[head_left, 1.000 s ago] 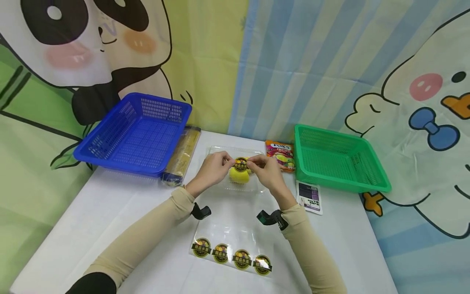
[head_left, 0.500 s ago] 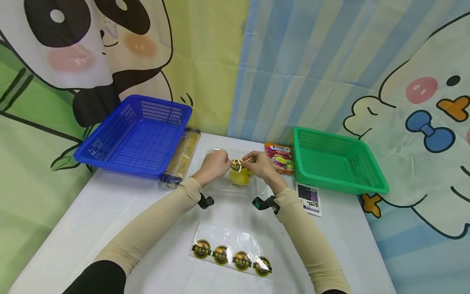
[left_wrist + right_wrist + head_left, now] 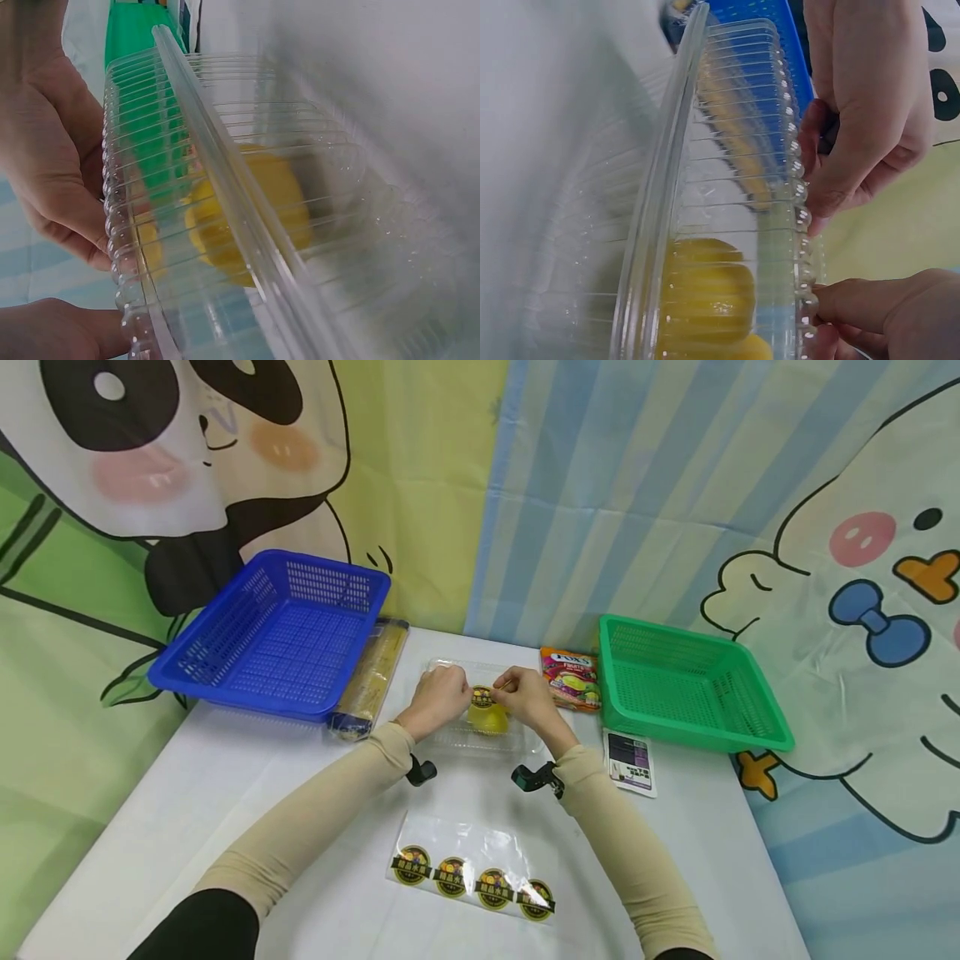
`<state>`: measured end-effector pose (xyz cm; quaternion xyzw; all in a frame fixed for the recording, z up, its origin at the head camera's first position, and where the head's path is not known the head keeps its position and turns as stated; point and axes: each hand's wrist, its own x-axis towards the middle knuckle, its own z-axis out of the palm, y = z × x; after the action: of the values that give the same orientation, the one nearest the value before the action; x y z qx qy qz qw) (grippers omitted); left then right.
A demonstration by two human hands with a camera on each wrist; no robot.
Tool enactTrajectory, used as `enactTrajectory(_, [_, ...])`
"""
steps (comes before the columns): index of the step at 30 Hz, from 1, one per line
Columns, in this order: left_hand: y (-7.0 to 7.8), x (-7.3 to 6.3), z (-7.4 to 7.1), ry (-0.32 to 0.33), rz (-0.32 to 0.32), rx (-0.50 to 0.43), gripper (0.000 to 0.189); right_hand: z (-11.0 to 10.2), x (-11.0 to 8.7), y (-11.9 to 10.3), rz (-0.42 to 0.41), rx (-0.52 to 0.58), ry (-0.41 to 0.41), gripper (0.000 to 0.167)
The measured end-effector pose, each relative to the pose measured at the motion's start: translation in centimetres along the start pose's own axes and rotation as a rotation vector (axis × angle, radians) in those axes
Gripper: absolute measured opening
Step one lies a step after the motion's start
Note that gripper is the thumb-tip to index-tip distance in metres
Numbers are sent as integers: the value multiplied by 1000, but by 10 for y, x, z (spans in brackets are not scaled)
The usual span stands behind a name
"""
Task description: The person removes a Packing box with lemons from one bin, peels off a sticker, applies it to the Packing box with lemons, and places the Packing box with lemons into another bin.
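Observation:
A clear plastic clamshell container (image 3: 442,742) with a ridged lid lies shut on the white table. Yellow fruit (image 3: 709,289) shows through its side. Over the lid, a round black-and-gold sticker (image 3: 482,697) with a dark banner sits between both hands. My left hand (image 3: 441,697), knuckles up and fingers curled, pinches the sticker's left edge. My right hand (image 3: 527,693) pinches its right edge between thumb and forefinger. Fingertips of both hands are right at the ridged lid edge in the wrist views; the sticker's underside is hidden.
A clear sheet (image 3: 472,852) with several matching stickers lies nearer the front. A blue basket (image 3: 273,643) and a pack of noodles (image 3: 372,672) stand at left. At right are a candy bag (image 3: 572,679), a green basket (image 3: 693,685) and a white printed packet (image 3: 631,764).
The sticker was held stretched out, then bent and catching the light; now it is flatter, close over the lid. My left hand has moved slightly right and turned knuckles up.

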<state>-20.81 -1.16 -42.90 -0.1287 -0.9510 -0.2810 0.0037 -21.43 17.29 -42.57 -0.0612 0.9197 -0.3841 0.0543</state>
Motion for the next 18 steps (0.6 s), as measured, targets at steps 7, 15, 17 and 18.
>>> enactTrajectory(7, [0,3,4,-4,27,48,38,1,1,-1,-16,-34,11,10])
enactTrajectory(15, [-2,5,2,-26,32,64,41,7,2,-1,-43,-117,26,11])
enactTrajectory(17, [-2,6,2,-42,19,68,41,7,1,-1,-39,-144,23,12])
enactTrajectory(18, [-2,6,2,-51,12,68,40,8,1,-1,-37,-154,22,13])
